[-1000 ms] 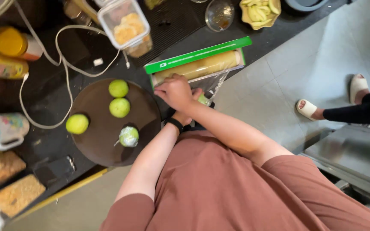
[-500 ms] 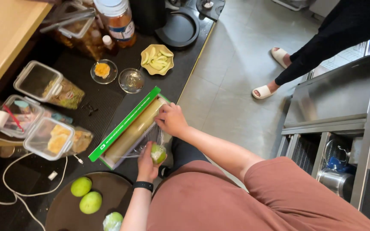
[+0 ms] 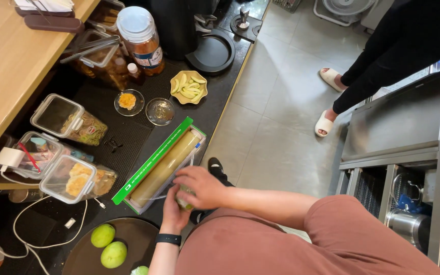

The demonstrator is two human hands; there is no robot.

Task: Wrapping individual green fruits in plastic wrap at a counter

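Observation:
My left hand (image 3: 173, 213), with a black band on its wrist, cups a small green fruit (image 3: 183, 200) from below. My right hand (image 3: 203, 186) closes over the top of the same fruit. Thin clear film seems to cover the fruit, though I cannot tell for sure. Both hands are just off the near end of an open cling film box (image 3: 161, 165) with a green lid, lying on the dark counter. Two bare green fruits (image 3: 103, 235) (image 3: 114, 254) and a wrapped one (image 3: 139, 271) lie on a round dark tray (image 3: 80, 257) to the lower left.
A yellow bowl of pale slices (image 3: 189, 86), two small glass dishes (image 3: 128, 101) (image 3: 160, 111), lidded plastic containers (image 3: 70, 119) (image 3: 75, 178), a tall jar (image 3: 141, 38) and a white cable (image 3: 42, 239) crowd the counter. Another person's slippered feet (image 3: 327, 122) stand beside a steel unit (image 3: 398, 127).
My right hand has come off the box edge and down onto the fruit that my left hand holds. The camera view has shifted slightly.

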